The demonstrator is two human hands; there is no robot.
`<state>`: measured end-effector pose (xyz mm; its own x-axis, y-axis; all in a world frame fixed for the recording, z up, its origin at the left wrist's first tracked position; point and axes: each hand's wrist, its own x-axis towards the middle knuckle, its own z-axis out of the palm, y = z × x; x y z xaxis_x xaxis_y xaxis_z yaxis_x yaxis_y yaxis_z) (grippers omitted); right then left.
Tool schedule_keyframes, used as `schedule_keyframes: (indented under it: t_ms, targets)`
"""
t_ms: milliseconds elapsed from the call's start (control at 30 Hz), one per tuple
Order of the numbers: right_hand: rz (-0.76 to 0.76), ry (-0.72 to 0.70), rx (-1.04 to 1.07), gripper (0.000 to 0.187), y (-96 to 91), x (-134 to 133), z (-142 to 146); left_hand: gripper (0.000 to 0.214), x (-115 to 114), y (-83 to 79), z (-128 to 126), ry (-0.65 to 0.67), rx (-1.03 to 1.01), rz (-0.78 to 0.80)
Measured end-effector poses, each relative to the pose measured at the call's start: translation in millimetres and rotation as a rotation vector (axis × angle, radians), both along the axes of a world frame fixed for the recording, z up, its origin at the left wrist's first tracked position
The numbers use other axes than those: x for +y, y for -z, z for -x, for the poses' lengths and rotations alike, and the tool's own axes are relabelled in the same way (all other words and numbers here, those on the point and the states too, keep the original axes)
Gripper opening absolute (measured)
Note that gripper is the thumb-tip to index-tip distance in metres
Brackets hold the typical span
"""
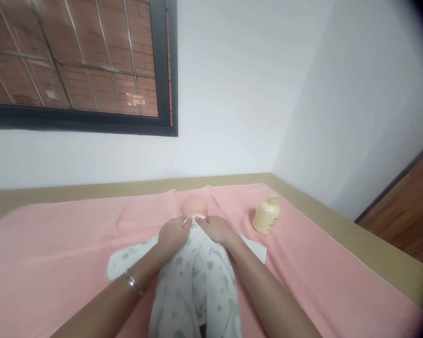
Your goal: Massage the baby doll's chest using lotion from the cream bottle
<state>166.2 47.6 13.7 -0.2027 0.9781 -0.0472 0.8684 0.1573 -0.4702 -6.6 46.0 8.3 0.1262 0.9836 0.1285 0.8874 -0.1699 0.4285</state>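
Note:
What looks like a baby doll (194, 205) lies on its back or front, I cannot tell which; only its bald rounded head shows. A white baby garment (196, 272) with small green prints covers the body, its sleeves spread out to both sides. My left hand (175, 234) and my right hand (217, 229) meet at the garment's neckline, just below the head. Both pinch the cloth there, thumbs close together. A bracelet circles my left wrist.
Beneath everything spreads a pink blanket (56, 253) on a tan surface (338, 220). To the right stands a pale yellow pump bottle (266, 217), slightly tilted in view. White walls and a barred window (74, 61) rise behind; brown wood (409, 202) shows at far right.

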Motion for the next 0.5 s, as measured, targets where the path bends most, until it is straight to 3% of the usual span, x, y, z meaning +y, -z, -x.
schedule_keyframes:
  t_ms: [267, 500]
  targets:
    - [-0.136, 0.060, 0.005, 0.074, 17.8, 4, 2, 0.048, 6, 2.1, 4, -0.031, -0.170, 0.054]
    - [-0.169, 0.072, 0.053, 0.068, 23.0, 6, 1, 0.041, 8, 3.2, 6, -0.011, -0.214, 0.040]
